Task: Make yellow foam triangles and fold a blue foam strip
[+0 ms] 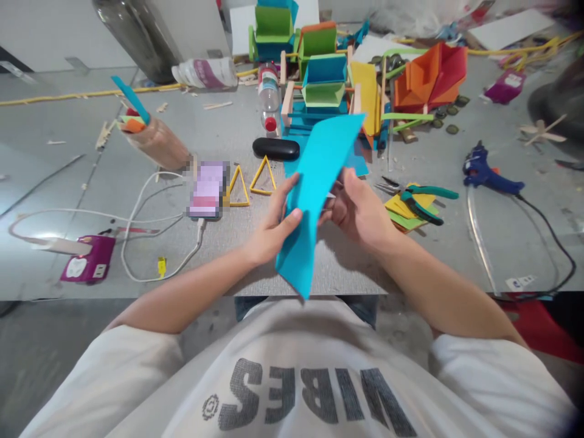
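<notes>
A curved strip of bright blue paper (322,161) is held tilted above the near part of the table. My left hand (276,222) pinches its left edge, thumb on the front and fingers partly behind. At the strip's right edge, my right hand (358,210) is closed with curled fingers. A small pale, pointed piece shows between those fingers and the paper, but most of it is hidden, so its kind is unclear. More blue paper (358,163) lies on the table behind the strip.
Two yellow triangle frames (263,176) and a phone (207,188) lie left, near a black case (276,148). Green-handled pliers (422,204) rest on paper scraps at right, before a blue glue gun (490,173). Colourful paper wheels (323,79) stand behind, beside a bottle (269,97).
</notes>
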